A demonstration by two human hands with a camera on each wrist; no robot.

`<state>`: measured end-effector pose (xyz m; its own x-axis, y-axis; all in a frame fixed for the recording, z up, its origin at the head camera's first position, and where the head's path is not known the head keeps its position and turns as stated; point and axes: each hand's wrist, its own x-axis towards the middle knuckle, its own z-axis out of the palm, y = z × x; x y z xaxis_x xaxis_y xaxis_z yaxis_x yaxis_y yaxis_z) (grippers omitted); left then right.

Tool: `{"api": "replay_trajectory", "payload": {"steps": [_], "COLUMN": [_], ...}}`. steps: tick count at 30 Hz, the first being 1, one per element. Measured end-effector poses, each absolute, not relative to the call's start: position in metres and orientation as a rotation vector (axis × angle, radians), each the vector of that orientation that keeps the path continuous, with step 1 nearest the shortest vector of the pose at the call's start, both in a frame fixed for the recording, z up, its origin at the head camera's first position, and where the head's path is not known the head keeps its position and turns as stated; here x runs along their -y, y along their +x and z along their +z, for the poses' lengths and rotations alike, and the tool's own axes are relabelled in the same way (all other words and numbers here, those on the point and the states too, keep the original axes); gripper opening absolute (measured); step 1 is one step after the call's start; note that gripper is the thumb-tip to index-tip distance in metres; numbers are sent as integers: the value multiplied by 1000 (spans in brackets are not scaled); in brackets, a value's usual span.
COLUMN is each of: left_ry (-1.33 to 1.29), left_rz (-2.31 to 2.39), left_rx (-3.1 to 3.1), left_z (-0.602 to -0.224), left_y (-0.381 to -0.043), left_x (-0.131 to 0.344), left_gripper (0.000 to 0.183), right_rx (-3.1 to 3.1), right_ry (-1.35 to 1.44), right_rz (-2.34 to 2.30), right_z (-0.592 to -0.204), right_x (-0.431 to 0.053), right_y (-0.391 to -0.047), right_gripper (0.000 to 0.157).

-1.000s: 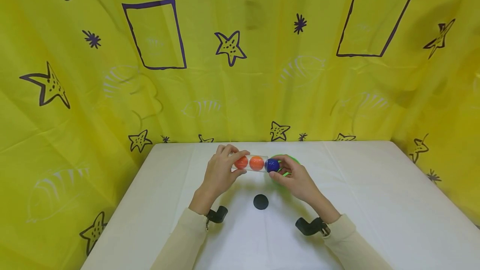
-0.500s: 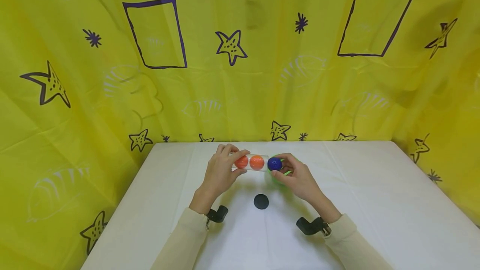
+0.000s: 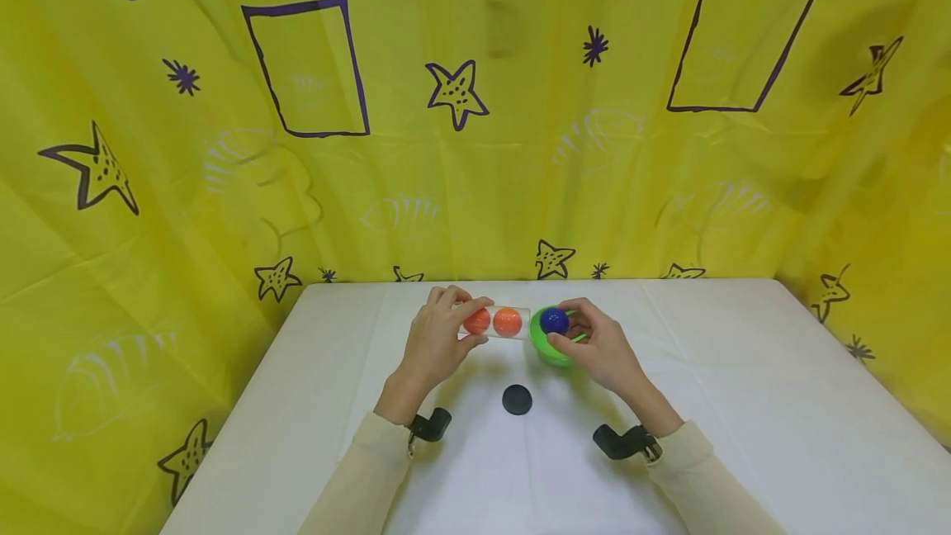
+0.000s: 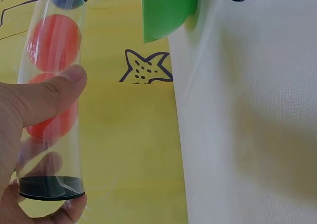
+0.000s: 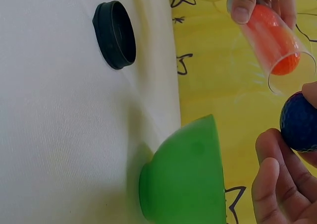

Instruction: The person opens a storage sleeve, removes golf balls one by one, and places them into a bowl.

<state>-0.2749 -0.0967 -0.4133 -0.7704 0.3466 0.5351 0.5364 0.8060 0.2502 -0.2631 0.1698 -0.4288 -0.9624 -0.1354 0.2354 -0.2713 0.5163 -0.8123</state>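
Note:
My left hand [image 3: 433, 343] grips a clear plastic tube [image 4: 69, 157], held sideways above the table with its uncovered mouth toward the right. Two orange balls [image 3: 508, 322] sit inside it one behind the other. A black cap [image 4: 52, 188] closes the tube's other end in the left wrist view. Between thumb and fingers, my right hand [image 3: 605, 351] pinches a dimpled blue golf ball [image 5: 299, 122], just apart from the tube's mouth. Below that ball a green bowl [image 5: 188, 174] stands on the table; the right hand hides part of its rim in the head view.
A loose black cap [image 3: 517, 400] lies on the white tablecloth [image 3: 461, 477], nearer than the bowl and between the forearms. Behind the table's far edge hangs a yellow curtain [image 3: 520, 163] printed with stars.
My right hand has drawn the blue golf ball from the tube's mouth rightward, so it now shows over the green bowl. The left hand and tube have stayed nearly still.

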Motion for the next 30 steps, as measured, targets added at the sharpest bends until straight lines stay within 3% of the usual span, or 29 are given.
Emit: {"api": "replay_trajectory", "payload": {"steps": [30], "left_ry": [-650], "left_rz": [-553], "left_rx": [2515], "left_z": [-414], "left_y": [-275], "left_x": [97], "left_gripper": [52], "right_rx": [2570], "right_ry": [265], "right_rz": [1322], "right_z": [-436], "right_x": [-194], "right_y": [-275], "right_gripper": [45]}}
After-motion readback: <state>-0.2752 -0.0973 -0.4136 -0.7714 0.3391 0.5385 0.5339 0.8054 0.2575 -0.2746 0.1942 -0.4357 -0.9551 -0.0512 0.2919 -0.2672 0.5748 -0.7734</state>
